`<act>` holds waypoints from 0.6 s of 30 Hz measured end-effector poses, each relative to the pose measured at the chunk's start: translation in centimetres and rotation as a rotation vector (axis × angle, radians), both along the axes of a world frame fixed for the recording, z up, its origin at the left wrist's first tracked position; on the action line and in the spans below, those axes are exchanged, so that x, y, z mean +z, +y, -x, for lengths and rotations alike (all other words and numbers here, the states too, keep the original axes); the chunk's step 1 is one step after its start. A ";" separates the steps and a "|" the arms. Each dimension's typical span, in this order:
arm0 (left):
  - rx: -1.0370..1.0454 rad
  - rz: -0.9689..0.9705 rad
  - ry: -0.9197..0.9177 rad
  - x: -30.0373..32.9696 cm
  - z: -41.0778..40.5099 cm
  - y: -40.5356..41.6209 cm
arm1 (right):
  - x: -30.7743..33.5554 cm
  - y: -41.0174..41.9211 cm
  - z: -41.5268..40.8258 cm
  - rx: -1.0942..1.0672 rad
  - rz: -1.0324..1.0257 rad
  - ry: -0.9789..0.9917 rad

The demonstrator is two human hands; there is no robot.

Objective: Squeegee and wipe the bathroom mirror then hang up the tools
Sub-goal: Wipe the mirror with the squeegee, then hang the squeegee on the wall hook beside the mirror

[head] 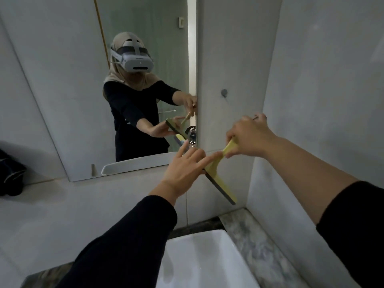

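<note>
You work in a tight corner: the mirror (108, 90) ends at its right edge on a narrow strip of wall, and the side wall (324, 100) closes in just to the right of that. Near you the white sink (199, 265) and the marble ledge (255, 242) fill the space under your arms.

Your right hand (248, 137) is curled tight round the handle of the yellow squeegee (218, 175), up against the corner. The blade slants down and to the right below that hand, its dark rubber edge facing the wall under the mirror. Your left hand (185, 169) is spread, fingers splayed, with fingertips resting on the squeegee's neck.

A small round hook (224, 92) sits on the wall strip above your right hand. A dark cloth bundle (10, 173) lies far left on the counter.
</note>
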State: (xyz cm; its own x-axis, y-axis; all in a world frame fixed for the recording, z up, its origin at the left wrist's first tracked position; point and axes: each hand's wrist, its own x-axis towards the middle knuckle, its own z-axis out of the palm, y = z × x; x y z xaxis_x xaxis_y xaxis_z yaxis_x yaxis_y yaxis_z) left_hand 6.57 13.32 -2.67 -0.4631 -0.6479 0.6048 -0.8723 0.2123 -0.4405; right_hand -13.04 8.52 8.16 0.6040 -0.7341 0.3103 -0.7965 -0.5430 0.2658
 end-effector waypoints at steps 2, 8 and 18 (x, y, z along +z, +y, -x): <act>0.024 0.018 0.018 0.8 0.6 -0.2 | 1.0 -0.7 0.6 -0.028 0.010 -0.108; 0.122 0.052 0.134 1.1 2.5 -1.9 | 3.1 -3.2 -0.4 -0.182 -0.301 -1.014; 0.281 -0.102 0.323 -0.9 6.2 -6.8 | 2.6 -8.3 -4.2 -0.064 -0.225 -1.286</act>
State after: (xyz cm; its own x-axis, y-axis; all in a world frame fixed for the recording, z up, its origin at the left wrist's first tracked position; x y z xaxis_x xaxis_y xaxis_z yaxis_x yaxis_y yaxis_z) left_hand 0.41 6.50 -3.52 -0.0576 -0.7856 0.6160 -0.9919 -0.0247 -0.1243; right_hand -8.86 0.21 10.77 -0.0685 -0.8614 0.5032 -0.4368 -0.4276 -0.7914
